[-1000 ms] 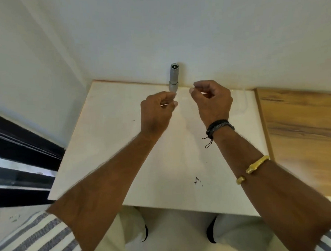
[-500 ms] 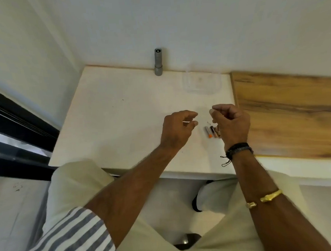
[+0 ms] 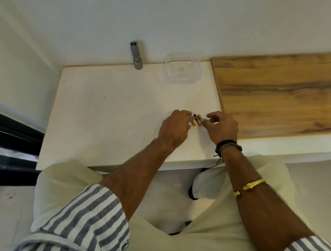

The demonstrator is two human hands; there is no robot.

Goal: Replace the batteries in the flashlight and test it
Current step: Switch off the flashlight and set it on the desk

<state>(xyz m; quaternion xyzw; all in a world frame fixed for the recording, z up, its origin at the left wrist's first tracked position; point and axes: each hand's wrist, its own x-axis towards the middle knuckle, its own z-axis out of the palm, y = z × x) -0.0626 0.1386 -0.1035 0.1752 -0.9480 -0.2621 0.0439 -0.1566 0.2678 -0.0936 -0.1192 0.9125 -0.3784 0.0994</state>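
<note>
The left hand (image 3: 175, 129) partly covers the batteries (image 3: 196, 120), whose count and labels are unreadable.

grey flashlight (image 3: 136, 56), orange-tipped batteries (image 3: 196, 121), blue-striped sleeve (image 3: 77, 224)

We note a white surface (image 3: 110, 116) abutting a wood-grain panel (image 3: 278, 92) on its right; on it a grey flashlight (image 3: 136, 56) upright at the back edge, a clear container (image 3: 182, 69) near it, small batteries (image 3: 196, 120) toward the front
</note>
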